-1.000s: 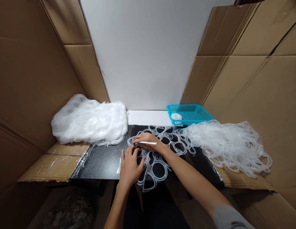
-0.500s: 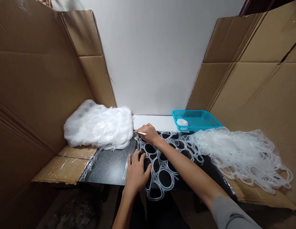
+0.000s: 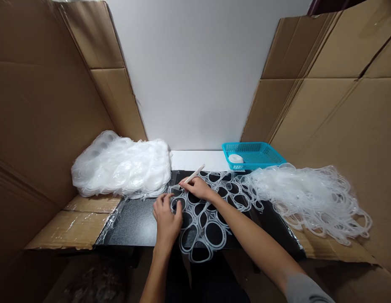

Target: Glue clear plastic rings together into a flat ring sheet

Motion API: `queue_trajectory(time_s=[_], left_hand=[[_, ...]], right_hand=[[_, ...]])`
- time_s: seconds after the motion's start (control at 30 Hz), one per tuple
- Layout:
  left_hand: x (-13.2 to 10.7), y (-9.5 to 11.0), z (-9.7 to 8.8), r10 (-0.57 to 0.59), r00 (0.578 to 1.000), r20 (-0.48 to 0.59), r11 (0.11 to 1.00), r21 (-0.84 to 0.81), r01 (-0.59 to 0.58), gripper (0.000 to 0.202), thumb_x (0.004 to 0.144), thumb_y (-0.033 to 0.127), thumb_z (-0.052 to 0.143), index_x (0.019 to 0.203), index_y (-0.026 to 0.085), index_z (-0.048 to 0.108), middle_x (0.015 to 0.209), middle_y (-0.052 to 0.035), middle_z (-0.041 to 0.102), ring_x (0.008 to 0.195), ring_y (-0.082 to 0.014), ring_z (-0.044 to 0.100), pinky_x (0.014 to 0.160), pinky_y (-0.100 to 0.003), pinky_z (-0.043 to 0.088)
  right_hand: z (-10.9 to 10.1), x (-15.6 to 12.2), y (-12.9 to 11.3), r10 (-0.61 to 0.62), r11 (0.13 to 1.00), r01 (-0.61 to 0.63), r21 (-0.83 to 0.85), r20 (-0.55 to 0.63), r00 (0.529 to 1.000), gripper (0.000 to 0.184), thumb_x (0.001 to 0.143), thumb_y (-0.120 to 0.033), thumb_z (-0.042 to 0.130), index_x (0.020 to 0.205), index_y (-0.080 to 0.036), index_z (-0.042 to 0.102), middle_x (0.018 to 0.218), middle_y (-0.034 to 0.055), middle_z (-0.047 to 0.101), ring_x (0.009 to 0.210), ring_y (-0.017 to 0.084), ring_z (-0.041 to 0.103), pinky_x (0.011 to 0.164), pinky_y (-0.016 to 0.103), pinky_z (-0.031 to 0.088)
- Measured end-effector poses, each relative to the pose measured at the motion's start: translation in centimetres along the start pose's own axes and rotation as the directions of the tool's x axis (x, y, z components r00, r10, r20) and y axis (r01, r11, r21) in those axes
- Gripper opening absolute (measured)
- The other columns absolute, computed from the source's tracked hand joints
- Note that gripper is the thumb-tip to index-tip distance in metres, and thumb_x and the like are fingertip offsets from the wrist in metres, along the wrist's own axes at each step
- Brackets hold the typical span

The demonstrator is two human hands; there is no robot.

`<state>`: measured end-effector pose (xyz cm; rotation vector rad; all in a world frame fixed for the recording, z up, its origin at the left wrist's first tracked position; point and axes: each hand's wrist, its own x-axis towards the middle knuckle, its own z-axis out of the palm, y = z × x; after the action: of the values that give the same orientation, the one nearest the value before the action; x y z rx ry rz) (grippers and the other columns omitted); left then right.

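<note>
My right hand [image 3: 197,187] grips a white pen-like tool [image 3: 194,173], its narrow dark tip pointing down and left at the sheet. Beneath lies a clear plastic sheet of linked rings [image 3: 211,235] with large round holes, spread over the black tabletop [image 3: 135,223] and hanging past the front edge. My left hand [image 3: 167,216] is at the sheet's left edge, fingers bent and apart, thumb near a ring. Whether those fingertips press on the plastic is hard to make out.
A thick stack of clear plastic sheets [image 3: 122,166] stands at the left. Tangled ring-shaped plastic [image 3: 312,198] is heaped at the right. A blue basket [image 3: 265,164] behind holds a white round piece [image 3: 236,158]. Cardboard walls [image 3: 334,109] flank the table.
My right hand has tilted the pen-like tool upright and shifted slightly down. My left hand has moved up and left, its fingers curling more. The whole view has shifted a little.
</note>
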<state>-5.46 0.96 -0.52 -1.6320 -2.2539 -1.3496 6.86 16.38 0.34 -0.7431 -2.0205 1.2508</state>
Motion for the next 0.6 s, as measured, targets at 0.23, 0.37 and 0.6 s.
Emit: queue_trajectory(time_s=[0.23,0.37,0.6], left_hand=[[4.4,-1.8,0.9,0.078,0.991,0.105,0.986,-0.153,-0.062,0.026,0.089,0.023,0.056,0.110,0.020,0.070,0.111,-0.0107,0.069,0.087,-0.0234,0.068,0.086,-0.040,0.058],[4.5,-2.8,1.5,0.040,0.982,0.184,0.988,-0.157,-0.011,0.016,0.089,0.028,0.058,0.087,0.021,0.073,0.086,-0.0077,0.072,0.077,-0.0235,0.067,0.076,-0.037,0.055],[4.3,-2.5,1.0,0.026,0.993,0.113,0.981,-0.195,-0.003,0.021,0.089,0.031,0.059,0.093,0.021,0.076,0.099,-0.0101,0.075,0.096,-0.0282,0.067,0.094,-0.044,0.053]], right_hand=[[0.6,-0.4,1.0,-0.067,0.998,0.067,-0.001,-0.020,0.998,0.032,0.098,-0.045,0.065,0.086,-0.017,0.078,0.091,0.0063,0.079,0.080,0.019,0.072,0.080,0.031,0.058],[0.3,-0.8,0.4,-0.178,0.979,0.164,-0.124,-0.107,0.978,0.026,0.100,-0.036,0.062,0.088,-0.018,0.078,0.096,0.0076,0.079,0.092,0.021,0.074,0.091,0.034,0.059],[0.4,-1.2,-0.5,-0.447,0.883,0.429,-0.192,-0.058,0.893,0.028,0.103,-0.020,0.054,0.120,-0.021,0.076,0.105,0.0082,0.073,0.094,0.020,0.070,0.091,0.036,0.058]])
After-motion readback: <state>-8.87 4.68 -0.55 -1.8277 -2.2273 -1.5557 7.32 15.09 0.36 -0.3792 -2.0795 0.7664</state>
